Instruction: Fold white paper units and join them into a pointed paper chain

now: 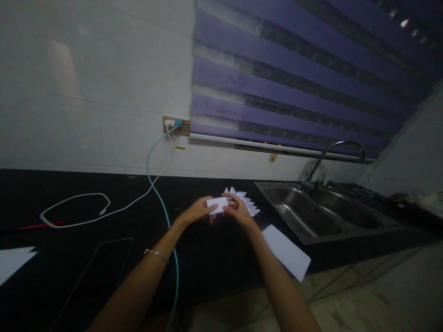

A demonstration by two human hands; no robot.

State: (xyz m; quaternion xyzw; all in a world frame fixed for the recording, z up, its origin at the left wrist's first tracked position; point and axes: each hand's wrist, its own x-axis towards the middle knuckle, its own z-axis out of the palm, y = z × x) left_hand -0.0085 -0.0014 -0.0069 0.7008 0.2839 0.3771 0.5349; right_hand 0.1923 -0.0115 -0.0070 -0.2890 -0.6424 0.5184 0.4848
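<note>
Between my two hands is a small folded piece of white paper [217, 205], held just above the dark countertop. My left hand [199, 210] pinches its left end, thumb on the near face. At the right end, my right hand [238, 212] grips it with the thumb on the face and fingers behind. Right behind my right hand lie several pointed folded paper pieces [249, 205], partly hidden by it. A flat white paper sheet [288, 252] lies to the right of my right forearm.
A double steel sink [311, 212] with a curved faucet [332, 147] is at right. A teal cable [162, 203] and a white cable [79, 223] run from the wall socket [176, 125] over the dark counter [86, 184]. More white paper [15, 263] lies far left, near a red object [41, 225].
</note>
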